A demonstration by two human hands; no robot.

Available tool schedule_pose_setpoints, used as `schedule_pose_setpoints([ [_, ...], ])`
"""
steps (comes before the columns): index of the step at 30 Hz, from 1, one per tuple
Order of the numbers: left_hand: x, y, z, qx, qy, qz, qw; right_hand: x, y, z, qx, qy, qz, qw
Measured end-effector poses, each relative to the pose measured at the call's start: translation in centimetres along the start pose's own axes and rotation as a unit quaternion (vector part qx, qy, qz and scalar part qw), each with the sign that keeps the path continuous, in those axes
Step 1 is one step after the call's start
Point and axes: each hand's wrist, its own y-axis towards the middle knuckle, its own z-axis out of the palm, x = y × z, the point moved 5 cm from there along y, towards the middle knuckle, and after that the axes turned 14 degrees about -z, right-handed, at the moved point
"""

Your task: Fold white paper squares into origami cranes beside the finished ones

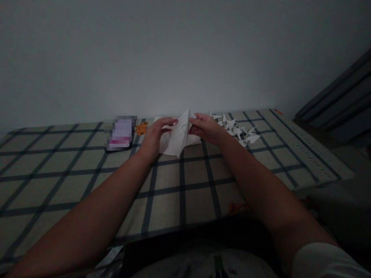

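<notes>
Right hand [207, 128] pinches folded paper [182, 130]; left hand [153, 135] at its left, grip unclear. Best align edges, then crease.

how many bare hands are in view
2: the bare left hand at the left side of the folded white paper sheet, and the bare right hand gripping its right side. No others show.

White paper [181, 130], folded, peak upward

- White on the folded paper [181, 131]
- White and grey on the paper cranes [240, 133]
- Beige with dark-blue checks on the cloth [197, 208]
- Lilac with a magenta band on the phone [122, 130]
</notes>
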Motion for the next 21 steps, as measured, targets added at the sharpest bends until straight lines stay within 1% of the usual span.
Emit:
schedule_pose_setpoints([
  [2,0.1,0.2,-0.2,-0.028,0.022,-0.004,0.999,-0.2,-0.3,0.5,0.034,0.008,0.013,0.999],
  [4,0.4,0.4,-0.2,-0.03,0.031,-0.046,0.998,-0.4,-0.4,0.8,0.049,0.005,0.029,0.998],
  [5,0.7,0.4,-0.1,-0.022,0.029,-0.077,0.996,-0.5,-0.4,0.7,0.046,0.002,0.035,0.998],
  [7,1.2,0.3,0.0,-0.005,0.02,-0.13,0.991,-0.6,-0.3,0.3,0.021,-0.003,0.037,0.999],
  [9,1.4,0.2,0.0,0.001,0.002,-0.151,0.988,-0.5,-0.1,-0.3,-0.02,-0.006,0.029,0.999],
  [12,1.4,0.4,-0.1,-0.007,-0.03,-0.144,0.989,-0.2,0.2,-1.1,-0.075,-0.012,0.014,0.997],
  [15,1.5,0.7,-0.2,-0.009,-0.018,-0.133,0.991,-0.2,0.2,-1.5,-0.097,-0.031,0.021,0.995],
  [16,1.5,0.8,-0.3,-0.013,0.004,-0.127,0.992,-0.2,0.2,-1.7,-0.099,-0.049,0.026,0.994],
  [18,1.5,1.1,-0.7,-0.031,0.074,-0.111,0.991,-0.3,0.1,-2.1,-0.109,-0.116,0.036,0.987],
  [21,1.6,1.5,-1.6,-0.072,0.2,-0.079,0.974,-0.6,0.0,-2.7,-0.121,-0.24,0.046,0.962],
])
